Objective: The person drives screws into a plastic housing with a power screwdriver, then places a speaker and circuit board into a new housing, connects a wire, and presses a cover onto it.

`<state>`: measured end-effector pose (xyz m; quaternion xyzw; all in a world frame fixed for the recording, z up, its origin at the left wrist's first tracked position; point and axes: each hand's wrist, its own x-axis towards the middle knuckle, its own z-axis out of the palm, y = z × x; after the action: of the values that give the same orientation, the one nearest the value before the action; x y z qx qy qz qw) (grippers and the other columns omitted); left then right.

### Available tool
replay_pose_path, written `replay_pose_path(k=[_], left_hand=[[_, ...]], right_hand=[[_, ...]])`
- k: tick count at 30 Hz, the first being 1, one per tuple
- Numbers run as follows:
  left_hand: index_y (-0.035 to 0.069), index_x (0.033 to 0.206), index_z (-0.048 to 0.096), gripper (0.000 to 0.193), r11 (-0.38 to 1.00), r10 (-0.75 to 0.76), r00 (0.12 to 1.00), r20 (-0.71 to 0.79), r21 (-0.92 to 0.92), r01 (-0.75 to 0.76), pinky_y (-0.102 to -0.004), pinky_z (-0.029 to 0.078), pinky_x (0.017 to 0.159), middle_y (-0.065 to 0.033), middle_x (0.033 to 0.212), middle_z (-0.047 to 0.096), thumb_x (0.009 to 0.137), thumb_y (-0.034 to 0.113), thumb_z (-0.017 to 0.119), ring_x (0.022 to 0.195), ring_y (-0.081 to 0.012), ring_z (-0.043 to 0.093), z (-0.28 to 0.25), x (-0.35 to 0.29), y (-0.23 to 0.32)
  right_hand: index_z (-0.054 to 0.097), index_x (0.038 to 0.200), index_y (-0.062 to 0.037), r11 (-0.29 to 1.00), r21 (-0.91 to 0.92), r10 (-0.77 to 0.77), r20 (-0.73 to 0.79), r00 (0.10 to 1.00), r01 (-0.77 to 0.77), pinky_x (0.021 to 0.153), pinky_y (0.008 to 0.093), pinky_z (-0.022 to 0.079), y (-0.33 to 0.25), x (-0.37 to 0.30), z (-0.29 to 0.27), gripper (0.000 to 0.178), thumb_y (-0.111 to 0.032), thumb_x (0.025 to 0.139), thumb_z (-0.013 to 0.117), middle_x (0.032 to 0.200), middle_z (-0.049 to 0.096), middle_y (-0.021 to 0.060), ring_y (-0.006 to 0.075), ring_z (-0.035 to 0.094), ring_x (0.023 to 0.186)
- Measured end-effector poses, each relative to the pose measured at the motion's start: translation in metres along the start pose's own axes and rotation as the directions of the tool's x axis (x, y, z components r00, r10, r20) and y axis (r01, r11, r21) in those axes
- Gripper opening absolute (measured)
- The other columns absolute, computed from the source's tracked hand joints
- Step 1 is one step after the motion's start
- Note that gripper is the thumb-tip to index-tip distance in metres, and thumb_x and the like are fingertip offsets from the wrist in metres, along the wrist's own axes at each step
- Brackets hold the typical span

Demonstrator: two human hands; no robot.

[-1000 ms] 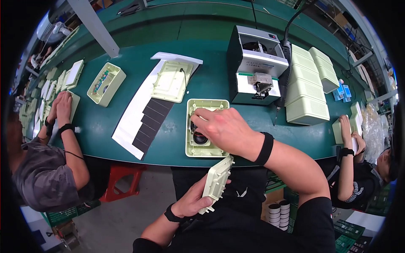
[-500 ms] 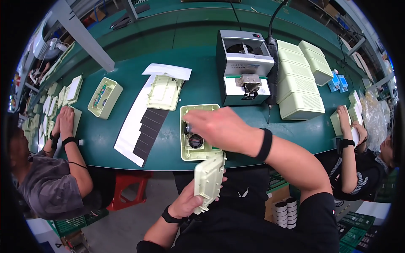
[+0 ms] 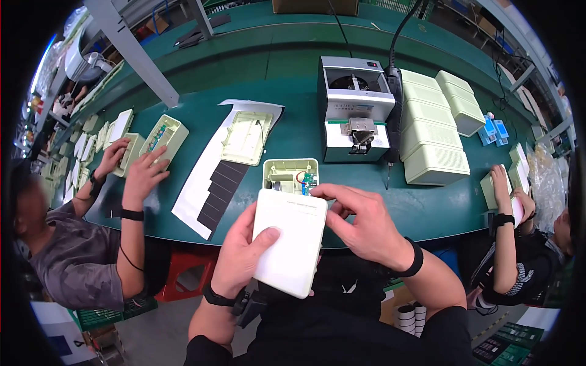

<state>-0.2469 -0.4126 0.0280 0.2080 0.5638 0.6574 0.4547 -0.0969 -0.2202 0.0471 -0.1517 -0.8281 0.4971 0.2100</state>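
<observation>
My left hand [image 3: 239, 256] grips a pale green plastic cover [image 3: 290, 244], thumb on its flat face, which is turned up. The cover is tilted in front of an open housing [image 3: 265, 168] of the same colour and hides its near part. Inside the housing a small green circuit board [image 3: 309, 179] with red and blue wires shows. My right hand [image 3: 369, 229] is at the cover's upper right edge, index fingertip near the board and thumb apart from it; I see nothing held there. Its other fingers are curled.
Left of the housing, another cover [image 3: 247, 137] lies on a white sheet with dark strips [image 3: 220, 192]. A grey machine [image 3: 357, 110] stands behind, beside a hanging electric screwdriver [image 3: 392, 116] and stacked housings [image 3: 433, 143]. Co-workers handle housings at both sides; one reaches over an open housing [image 3: 174, 149].
My left hand has raised the cover and turned its flat face up, over the housing's near part. My right hand has come out of the housing to its right side. The left co-worker has reached further in.
</observation>
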Motion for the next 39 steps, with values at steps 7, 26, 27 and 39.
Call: replay_pose_path(k=[7,26,27,39], left_hand=[[-0.003,0.146,0.054,0.066,0.938,0.037,0.999,0.039,0.344,-0.049,-0.0291,0.055,0.09,-0.0119,0.121,0.071,0.09,0.017,0.083,0.103,-0.015,0.069,-0.013,0.031,0.039],[-0.006,0.119,0.064,0.031,0.984,0.0,0.995,-0.096,0.18,0.017,-0.0252,0.052,0.06,-0.0094,0.091,0.076,0.104,0.021,0.066,0.071,-0.0118,0.07,0.03,0.02,0.005],[-0.006,0.119,0.064,0.031,0.984,0.003,0.995,-0.102,0.177,0.015,-0.0252,0.052,0.06,-0.0094,0.091,0.076,0.104,0.021,0.066,0.071,-0.0118,0.07,0.026,0.02,0.005],[0.0,0.123,0.065,0.029,0.891,0.097,0.992,0.083,0.437,-0.124,-0.0294,0.054,0.06,-0.0088,0.079,0.075,0.104,0.023,0.062,0.064,-0.0156,0.069,0.017,0.024,0.012]], right_hand=[[0.067,0.126,0.0005,0.999,0.038,-0.015,-0.067,0.998,0.018,0.072,0.0292,0.054,0.008,0.015,-0.008,0.03,-0.012,0.099,0.068,0.104,0.075,0.0073,0.0123,0.066,0.078],[0.066,0.127,0.0006,0.367,0.816,0.58,0.175,0.796,-0.447,0.079,0.0273,0.056,0.004,-0.02,0.025,0.035,-0.025,0.104,0.069,0.11,0.074,0.0076,0.0117,0.071,0.094],[0.065,0.127,0.0005,0.554,0.571,0.608,0.218,0.763,-0.605,0.079,0.0279,0.057,-0.003,-0.018,0.011,0.041,-0.029,0.1,0.073,0.11,0.074,0.0086,0.0126,0.071,0.094],[0.03,0.16,-0.0025,0.684,-0.575,-0.186,0.459,0.869,0.45,0.12,0.0553,0.033,-0.029,0.032,-0.017,0.137,-0.05,0.05,0.097,0.16,0.034,0.0277,0.0507,0.037,0.146]])
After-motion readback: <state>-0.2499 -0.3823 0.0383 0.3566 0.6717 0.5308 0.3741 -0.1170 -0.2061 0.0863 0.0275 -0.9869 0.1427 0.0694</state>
